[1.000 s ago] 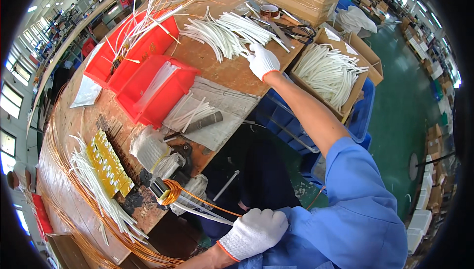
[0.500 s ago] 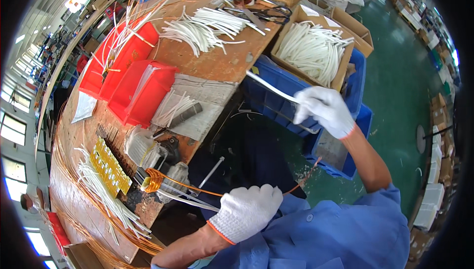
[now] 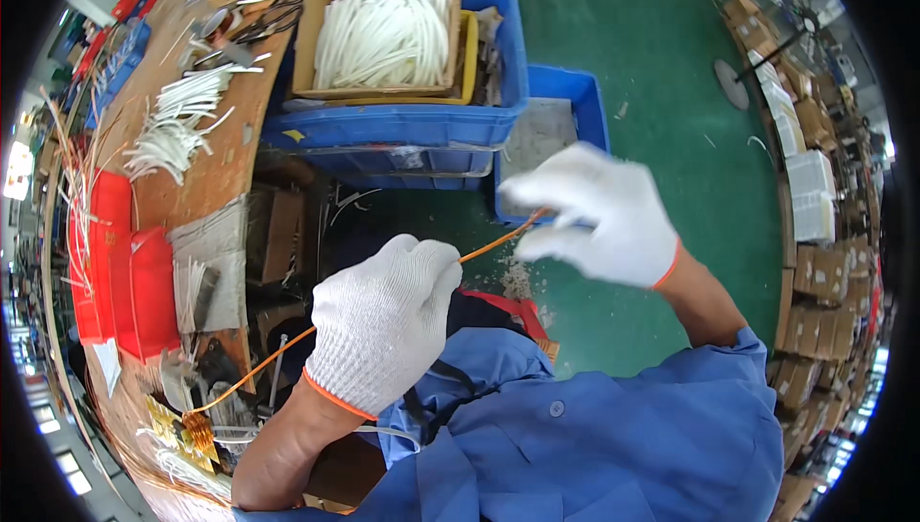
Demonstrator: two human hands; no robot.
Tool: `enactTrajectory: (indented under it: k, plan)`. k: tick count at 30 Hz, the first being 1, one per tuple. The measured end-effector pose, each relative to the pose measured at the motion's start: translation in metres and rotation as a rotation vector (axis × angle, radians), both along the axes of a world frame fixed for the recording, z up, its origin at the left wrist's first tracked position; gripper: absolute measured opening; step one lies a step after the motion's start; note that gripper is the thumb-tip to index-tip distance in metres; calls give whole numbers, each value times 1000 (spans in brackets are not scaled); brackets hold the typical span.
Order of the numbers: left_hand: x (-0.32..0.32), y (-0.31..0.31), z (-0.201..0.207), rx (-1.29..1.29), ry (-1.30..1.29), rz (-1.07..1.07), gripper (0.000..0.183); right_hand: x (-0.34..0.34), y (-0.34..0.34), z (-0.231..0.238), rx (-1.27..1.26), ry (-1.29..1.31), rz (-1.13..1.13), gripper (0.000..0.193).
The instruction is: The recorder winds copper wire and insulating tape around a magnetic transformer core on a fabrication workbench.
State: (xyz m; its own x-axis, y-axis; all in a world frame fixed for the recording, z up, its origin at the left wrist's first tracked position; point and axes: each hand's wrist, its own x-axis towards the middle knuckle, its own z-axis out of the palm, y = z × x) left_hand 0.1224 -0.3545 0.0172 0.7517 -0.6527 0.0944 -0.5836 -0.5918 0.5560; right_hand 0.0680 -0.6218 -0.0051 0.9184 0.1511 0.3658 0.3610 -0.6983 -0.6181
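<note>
Smooth red plastic trays (image 3: 129,278) sit on the worn wooden workbench (image 3: 216,172) at far left, with loose white sleeving tubes (image 3: 177,124) scattered above them. The left hand (image 3: 383,321), in a knitted white glove with an orange cuff, is closed in a fist around a thin orange wire (image 3: 479,252) that runs down to a copper coil (image 3: 196,426). An open brown cardboard box (image 3: 383,28) of white tubes rests in a blue crate (image 3: 402,124). The right hand (image 3: 599,215), blurred, pinches the wire's far end; half a second ago it held a white tube over the crate.
</note>
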Motion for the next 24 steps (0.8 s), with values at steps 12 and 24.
enactTrajectory:
  k: [12,24]
  plan:
    - [-6,-75,-12,-32,239,-253,13,-48,-33,-42,-293,15,109,32]
    - [1,-81,-9,-77,540,-235,18,-56,-41,-51,-119,-52,75,33]
